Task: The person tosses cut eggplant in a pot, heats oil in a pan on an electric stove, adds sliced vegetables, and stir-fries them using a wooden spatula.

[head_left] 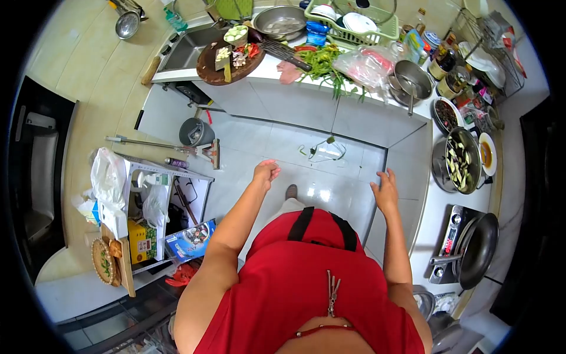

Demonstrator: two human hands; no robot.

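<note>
A person's left hand hangs over the kitchen floor, fingers half-curled; the right hand has its fingers spread. Green scraps lie beyond, between them; a mop stands left.

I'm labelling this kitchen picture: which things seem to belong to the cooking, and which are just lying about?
Likely for the cooking: chopping board, knife, sliced vegetables, wok.

Probably just lying about: mop, bucket, yellow box, white bag.
</note>
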